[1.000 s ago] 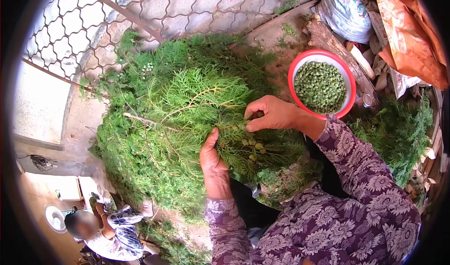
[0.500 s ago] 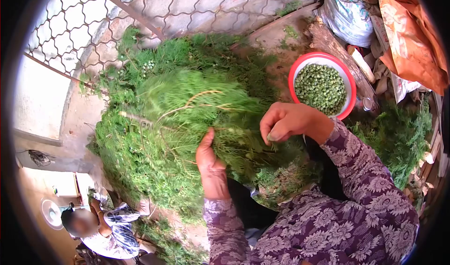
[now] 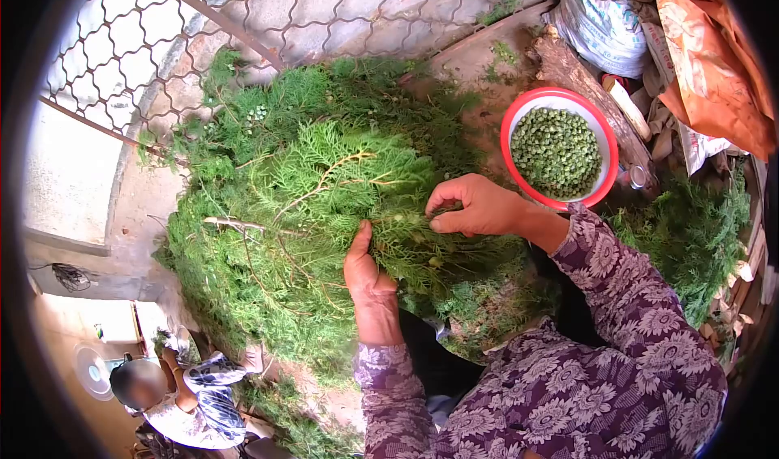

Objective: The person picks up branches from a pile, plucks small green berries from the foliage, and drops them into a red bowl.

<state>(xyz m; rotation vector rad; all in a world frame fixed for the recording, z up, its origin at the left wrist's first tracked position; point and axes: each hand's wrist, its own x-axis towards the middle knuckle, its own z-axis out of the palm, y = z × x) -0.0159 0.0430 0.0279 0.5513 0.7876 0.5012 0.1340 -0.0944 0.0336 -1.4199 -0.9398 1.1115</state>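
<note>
A leafy green branch point(image 3: 324, 179) lies across the pile of cut greenery point(image 3: 219, 256), held up by my left hand point(image 3: 369, 274), whose thumb shows on top while the fingers are hidden beneath the leaves. My right hand point(image 3: 480, 207) is at the branch's right side, thumb and forefinger pinched together among the sprigs; what lies between the fingertips is too small to tell. To the upper right, beside my right wrist, stands a red-rimmed basin point(image 3: 510, 146) holding many small round green cones point(image 3: 556, 152).
A wavy metal grille point(image 3: 324, 12) borders the back. Wood point(image 3: 580, 73), a white sack point(image 3: 604, 25) and orange sacking point(image 3: 714, 69) lie at the right, above more greenery point(image 3: 686, 240). Another person point(image 3: 182, 394) sits at lower left near a fan point(image 3: 93, 371).
My right hand has moved left and slightly up, onto the sprigs. The branch, blurred before, now looks steadier, and my left hand has barely shifted.
</note>
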